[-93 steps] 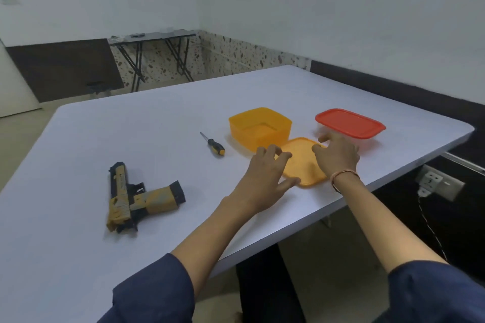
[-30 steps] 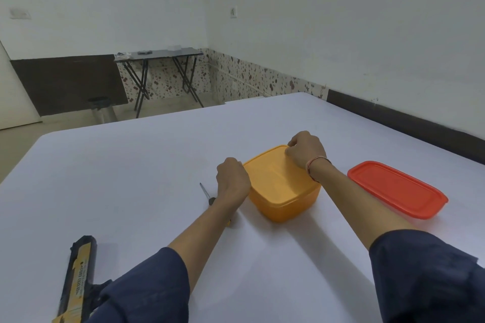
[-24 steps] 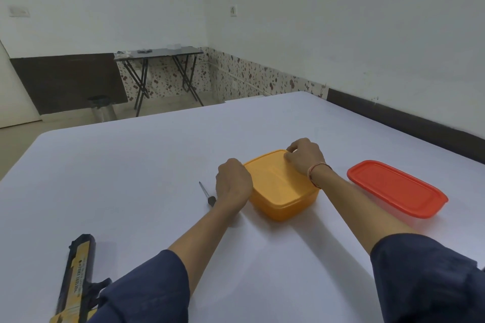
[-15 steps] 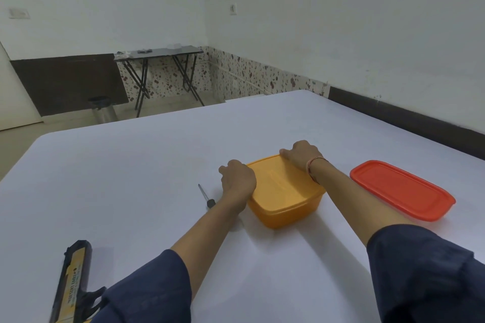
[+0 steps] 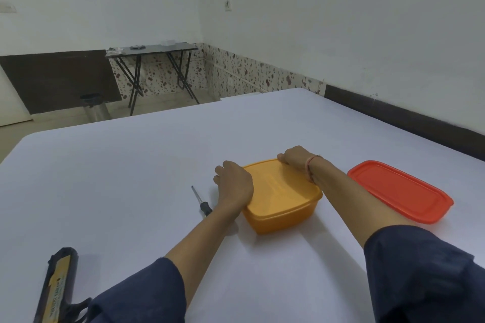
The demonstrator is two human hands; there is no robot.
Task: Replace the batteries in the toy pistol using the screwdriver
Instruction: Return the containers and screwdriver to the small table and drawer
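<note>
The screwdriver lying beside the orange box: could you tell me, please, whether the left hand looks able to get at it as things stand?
Probably yes. The screwdriver lies on bare table just left of the left hand, with nothing between them; that hand only rests on the orange box.

A single head-worn wide-angle view looks forward and down from above the near edge of the white table (image 5: 131,165), close over both forearms, facing the far room corner where a small folding table (image 5: 152,48) stands; no second view
</note>
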